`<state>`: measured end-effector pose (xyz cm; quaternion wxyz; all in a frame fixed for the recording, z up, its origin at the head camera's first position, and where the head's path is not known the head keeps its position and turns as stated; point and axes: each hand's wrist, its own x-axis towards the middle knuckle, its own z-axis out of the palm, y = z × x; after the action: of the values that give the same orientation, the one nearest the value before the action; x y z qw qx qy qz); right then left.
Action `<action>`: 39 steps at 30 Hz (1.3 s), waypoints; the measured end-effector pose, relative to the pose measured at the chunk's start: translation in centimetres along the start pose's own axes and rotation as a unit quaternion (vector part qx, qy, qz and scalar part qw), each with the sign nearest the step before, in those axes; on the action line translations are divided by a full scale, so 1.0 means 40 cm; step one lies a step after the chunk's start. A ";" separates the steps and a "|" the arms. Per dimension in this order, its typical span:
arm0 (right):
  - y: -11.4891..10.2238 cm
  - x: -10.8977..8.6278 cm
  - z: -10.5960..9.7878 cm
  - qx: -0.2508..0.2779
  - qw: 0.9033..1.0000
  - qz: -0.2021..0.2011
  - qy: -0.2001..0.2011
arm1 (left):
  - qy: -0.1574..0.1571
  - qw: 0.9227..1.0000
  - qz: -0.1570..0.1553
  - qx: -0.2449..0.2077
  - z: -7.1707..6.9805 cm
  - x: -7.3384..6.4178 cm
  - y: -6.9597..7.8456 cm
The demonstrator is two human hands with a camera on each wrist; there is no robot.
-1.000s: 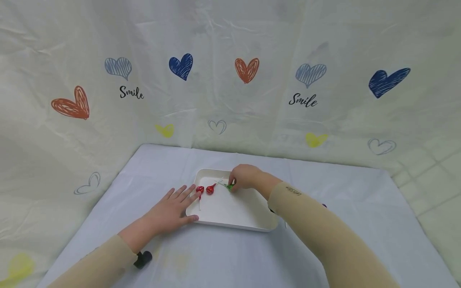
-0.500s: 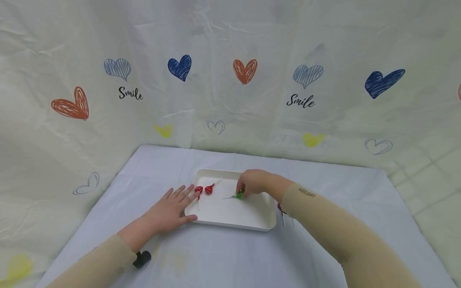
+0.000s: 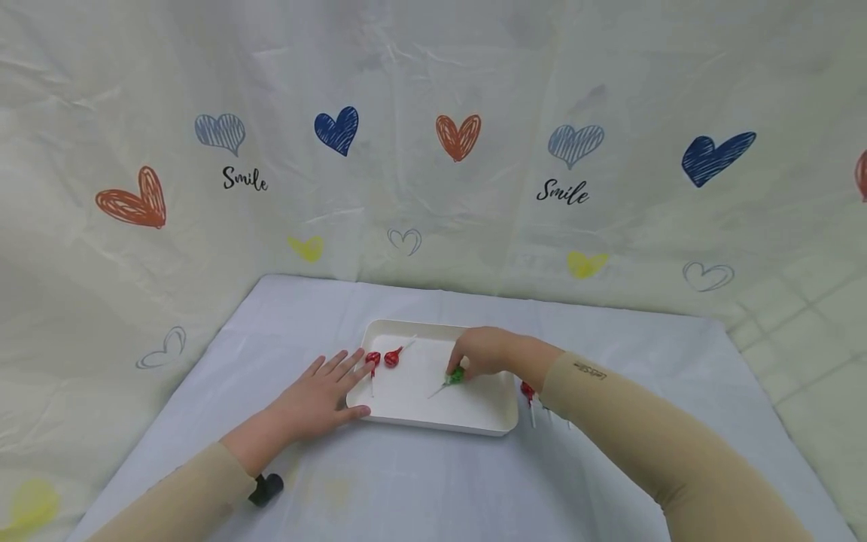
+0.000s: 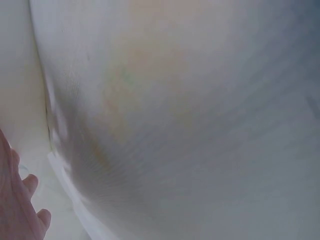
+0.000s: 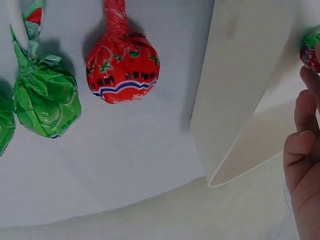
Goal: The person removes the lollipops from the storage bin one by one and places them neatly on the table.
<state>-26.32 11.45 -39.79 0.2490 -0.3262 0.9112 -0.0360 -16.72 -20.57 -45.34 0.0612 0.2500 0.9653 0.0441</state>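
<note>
My right hand (image 3: 484, 350) pinches a green-wrapped lollipop (image 3: 457, 376) by its candy end, inside a shallow white tray (image 3: 433, 412). Its thin stick points toward the near left. In the right wrist view, the fingers of my right hand (image 5: 304, 165) touch a green and red wrapper (image 5: 309, 52). My left hand (image 3: 323, 395) lies spread over the tray's left edge, fingers straight, fingertips close to a red lollipop (image 3: 372, 358). Another red lollipop (image 3: 392, 357) lies just right of that one, its stick toward the back. The left wrist view catches part of my left hand (image 4: 20, 195).
Right of the tray, a red lollipop (image 5: 123, 68) and a green lollipop (image 5: 47, 100) lie on the white cloth, with another green lollipop (image 5: 5, 122) cut off by the frame. A patterned white sheet (image 3: 474, 226) hangs behind the table.
My right hand has carried the green lollipop rightward and nearer within the tray, and its stick has swung toward the near left. The left hand stays at the tray's edge.
</note>
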 end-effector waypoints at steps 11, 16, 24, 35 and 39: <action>0.026 -0.016 -0.007 0.053 0.998 0.016 0.032 | 0.010 1.000 0.007 0.000 0.012 -0.003 -0.010; 0.033 0.003 0.009 0.062 0.997 0.043 0.024 | 0.007 1.000 0.006 0.000 0.020 0.002 -0.013; 0.019 0.014 0.021 0.061 0.997 0.051 0.018 | 0.003 1.000 0.005 -0.002 0.004 -0.002 0.000; 0.006 0.004 0.024 0.090 0.994 0.056 0.020 | 0.008 1.000 0.009 -0.005 -0.002 -0.006 0.004; 0.005 0.003 0.024 0.096 0.994 0.049 0.019 | 0.020 1.000 0.016 -0.012 0.003 -0.008 0.000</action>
<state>-26.05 11.64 -40.73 0.2632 -0.2553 0.9230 -0.1168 -16.44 -20.72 -45.41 0.0437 0.2635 0.9617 0.0616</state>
